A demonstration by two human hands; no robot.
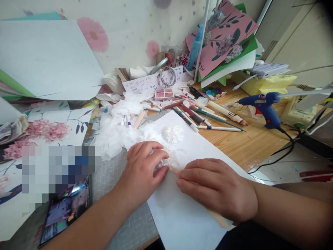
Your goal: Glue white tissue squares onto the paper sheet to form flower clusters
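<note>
A white sheet of paper point(177, 222) lies slanted before me, with ruffled white paper flowers point(173, 133) on its upper part. Over the sheet, my left hand point(147, 170) curls its thumb and fingers round a small clear, shiny object point(162, 162), whose kind I cannot make out. Close to its right, my right hand point(215, 184) is closed on a flat wooden stick point(218, 219). The stick's tip reaches out between the fingers toward the clear object. Whether they touch is blurred.
White tissue scraps point(111, 121) heap at the left. Pens and brushes point(197, 116) lie beyond the sheet, near a pink palette point(164, 94). A blue glue gun point(269, 107) with its cord stands right. A phone point(67, 211) lies lower left; paper cups point(113, 82) stand behind.
</note>
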